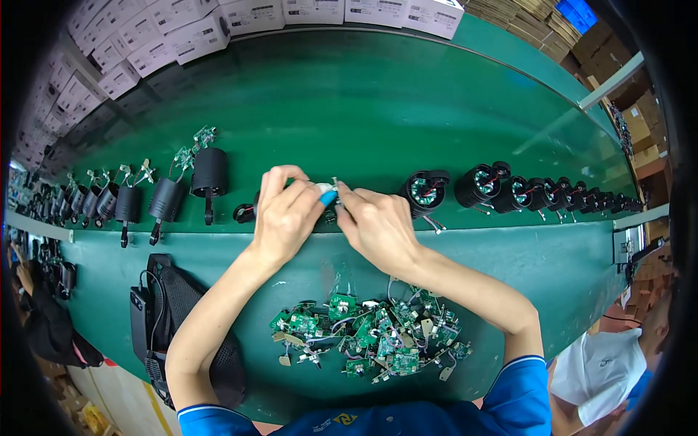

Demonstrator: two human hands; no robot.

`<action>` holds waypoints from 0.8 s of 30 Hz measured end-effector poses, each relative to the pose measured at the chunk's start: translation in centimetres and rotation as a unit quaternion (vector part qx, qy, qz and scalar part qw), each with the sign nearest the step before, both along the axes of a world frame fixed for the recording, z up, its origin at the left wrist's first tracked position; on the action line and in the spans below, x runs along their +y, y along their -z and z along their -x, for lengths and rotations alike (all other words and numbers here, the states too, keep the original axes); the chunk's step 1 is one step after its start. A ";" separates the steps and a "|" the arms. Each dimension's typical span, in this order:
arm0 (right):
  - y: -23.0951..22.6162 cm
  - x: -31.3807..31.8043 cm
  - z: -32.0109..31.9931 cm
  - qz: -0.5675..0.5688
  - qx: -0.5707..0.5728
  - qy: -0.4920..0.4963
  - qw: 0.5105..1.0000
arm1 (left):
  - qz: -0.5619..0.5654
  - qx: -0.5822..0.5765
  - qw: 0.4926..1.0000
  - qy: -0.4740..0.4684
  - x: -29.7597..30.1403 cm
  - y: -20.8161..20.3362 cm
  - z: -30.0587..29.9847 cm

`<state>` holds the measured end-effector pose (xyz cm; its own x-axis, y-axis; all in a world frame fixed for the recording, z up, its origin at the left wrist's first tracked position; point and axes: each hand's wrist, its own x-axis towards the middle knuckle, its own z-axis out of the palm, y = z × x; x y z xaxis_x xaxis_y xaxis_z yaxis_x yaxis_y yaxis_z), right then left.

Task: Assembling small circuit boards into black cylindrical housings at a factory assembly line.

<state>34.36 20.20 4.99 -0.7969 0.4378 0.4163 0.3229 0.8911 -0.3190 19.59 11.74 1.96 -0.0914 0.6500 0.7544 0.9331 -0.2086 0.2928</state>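
Observation:
My left hand (285,218) and my right hand (382,227) meet over the green belt's near edge, fingers closed in a pinch. A blue cover (329,197) sits on one fingertip of my left hand. Between the fingertips shows a small pale part (323,187); its kind is too covered to tell. From behind my left hand sticks out a black loop (244,213), whose body the hand mostly hides. Just right of my right hand stands an open black cylindrical housing (424,190), with a green circuit board inside and wires hanging out.
Black housings with dangling boards (166,200) line the belt (327,94) at left; more open housings (476,186) run along the right. Loose circuit boards (378,336) heap on the near table. A black mesh bag (190,298) lies left. White boxes (251,16) stand behind; a co-worker (600,370) is at right.

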 end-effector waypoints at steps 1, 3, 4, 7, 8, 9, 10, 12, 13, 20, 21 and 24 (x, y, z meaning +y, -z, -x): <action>-0.4 0.3 0.5 -0.010 -0.049 0.007 0.999 | 0.020 0.000 1.000 -0.017 0.1 -0.2 0.2; -1.3 0.8 1.2 -0.026 -0.146 0.025 0.989 | 0.059 0.002 0.997 -0.046 0.6 -0.7 0.3; -1.9 1.0 1.2 -0.033 -0.194 0.037 0.980 | 0.077 0.002 0.995 -0.057 1.0 -1.0 0.2; -6.3 -0.1 -0.3 -0.065 -0.185 0.069 0.978 | 0.101 0.028 0.984 -0.146 2.3 -3.2 0.6; -8.1 0.0 -3.0 -0.064 -0.125 0.028 0.990 | 0.147 0.034 0.970 -0.192 3.0 -3.6 1.4; -9.5 -0.2 -5.6 -0.056 -0.064 -0.012 0.996 | 0.198 0.042 0.950 -0.236 3.2 -3.6 3.2; -11.2 -0.6 -9.0 0.028 -0.062 -0.034 0.997 | 0.189 0.075 0.945 -0.256 3.2 -3.7 5.1; -12.1 -0.7 -15.5 0.169 -0.141 -0.023 0.975 | 0.197 0.054 0.919 -0.337 2.2 -4.6 7.9; -11.5 -0.9 -19.0 0.193 -0.211 -0.010 0.958 | 0.123 0.115 0.910 -0.379 1.7 -4.6 9.5; -7.2 -6.2 -27.2 0.274 -0.306 0.117 0.904 | 0.181 0.346 0.917 0.085 7.8 -12.2 -10.2; -5.8 -6.5 -26.9 0.267 -0.287 0.101 0.914 | 0.265 0.426 0.863 0.065 9.1 -11.0 -10.5; -4.6 -6.1 -27.8 0.342 -0.232 0.053 0.909 | 0.419 0.555 0.718 -0.034 12.0 -7.6 -11.6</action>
<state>62.20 14.14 9.54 -0.7551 0.5525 -0.3529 0.6370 0.4909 -0.5944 31.15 23.71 9.57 0.2105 0.9410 -0.2651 0.6891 -0.3352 -0.6425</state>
